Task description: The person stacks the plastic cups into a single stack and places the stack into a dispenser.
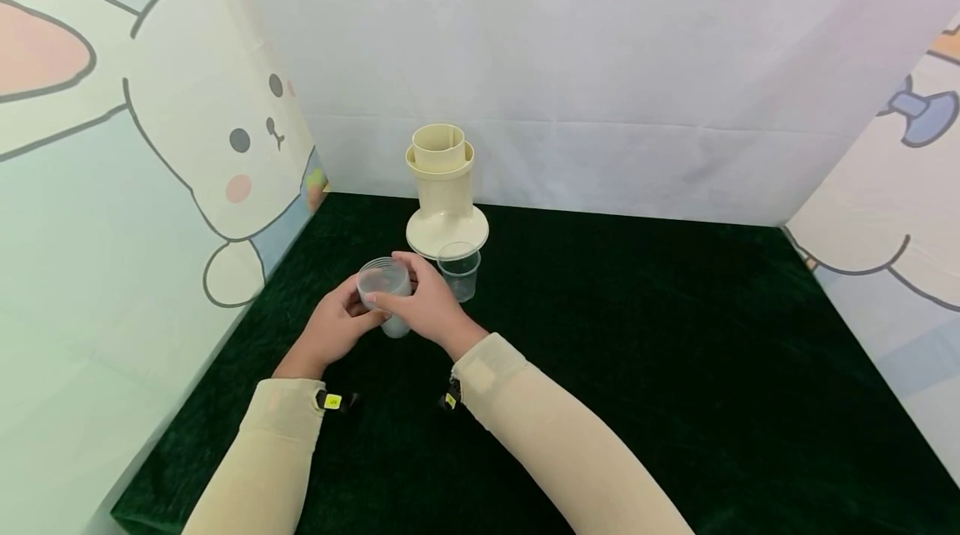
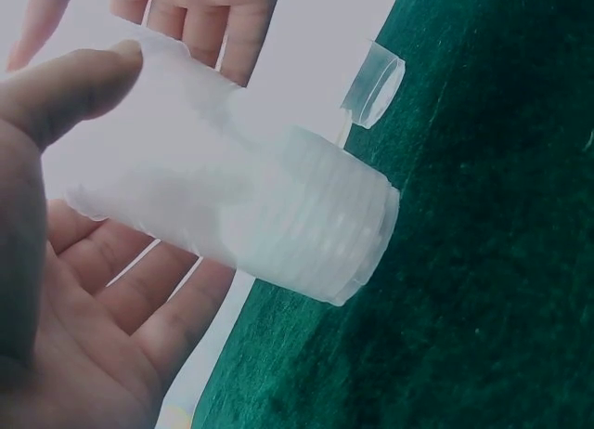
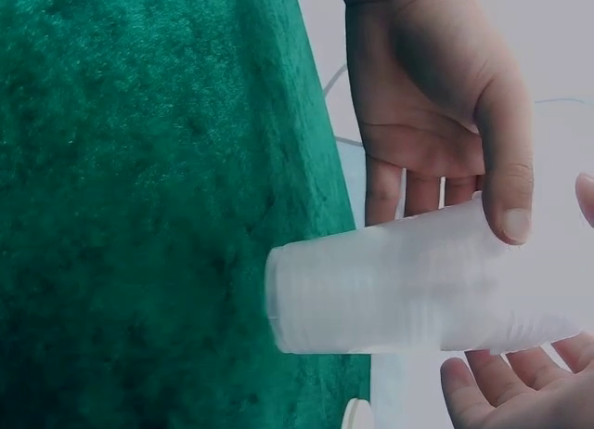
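Observation:
A stack of clear plastic cups (image 1: 386,285) is held between both hands over the front of the dark green cloth, its base pointing down. My left hand (image 1: 333,329) grips it from the left, thumb on the near side, fingers round the far side. From the right, my right hand (image 1: 431,302) holds the same stack, thumb across its front near the rim. In the left wrist view, the nested lower rims of the cup stack (image 2: 325,215) show as close ridges. Just right of the right hand, a single clear cup (image 1: 463,281) stands upright on the cloth.
Behind the cup stands a cream plastic stand (image 1: 445,193) with a round base and a double-walled tube open at the top. Dark green cloth (image 1: 675,368) covers the table. White curtains rise at its back, with cartoon-printed ones (image 1: 187,143) at the sides.

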`<control>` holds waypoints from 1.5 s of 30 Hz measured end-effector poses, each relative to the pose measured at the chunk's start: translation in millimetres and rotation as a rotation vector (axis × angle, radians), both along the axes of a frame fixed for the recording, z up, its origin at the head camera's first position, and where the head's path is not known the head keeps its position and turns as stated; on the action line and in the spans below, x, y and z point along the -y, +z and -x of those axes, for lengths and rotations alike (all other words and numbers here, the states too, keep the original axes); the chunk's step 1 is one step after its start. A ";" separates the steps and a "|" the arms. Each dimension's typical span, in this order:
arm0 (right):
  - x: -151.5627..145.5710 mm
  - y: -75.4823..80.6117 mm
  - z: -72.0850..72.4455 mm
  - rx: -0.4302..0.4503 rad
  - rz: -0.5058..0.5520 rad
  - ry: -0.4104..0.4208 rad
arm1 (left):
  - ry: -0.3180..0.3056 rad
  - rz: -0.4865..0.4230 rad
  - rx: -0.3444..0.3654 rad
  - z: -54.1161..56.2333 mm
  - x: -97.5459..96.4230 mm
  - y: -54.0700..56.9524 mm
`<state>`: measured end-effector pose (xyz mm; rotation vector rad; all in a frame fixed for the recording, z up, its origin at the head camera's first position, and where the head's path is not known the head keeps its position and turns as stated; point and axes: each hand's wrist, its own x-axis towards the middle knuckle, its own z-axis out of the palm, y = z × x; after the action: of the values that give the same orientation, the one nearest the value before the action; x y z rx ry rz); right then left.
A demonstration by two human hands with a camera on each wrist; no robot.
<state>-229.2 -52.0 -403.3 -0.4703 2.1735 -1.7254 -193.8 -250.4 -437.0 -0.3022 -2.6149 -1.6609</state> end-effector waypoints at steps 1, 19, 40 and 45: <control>-0.1 1.5 0.0 -0.006 0.005 0.002 | 0.001 -0.002 0.004 0.1 0.0 -0.1; -25.0 34.1 0.4 -0.199 0.091 -0.003 | 0.038 0.001 0.054 -2.0 -2.1 1.4; -96.7 16.4 32.4 -0.203 0.105 -0.208 | 0.038 0.024 0.049 0.8 0.8 -0.6; -98.5 8.0 37.3 -0.178 0.105 -0.219 | 0.037 0.018 0.050 0.6 -1.4 -1.1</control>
<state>-266.6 46.5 -395.2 -0.4409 2.3412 -1.9908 -194.5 -249.0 -438.1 -0.2143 -2.6553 -1.6562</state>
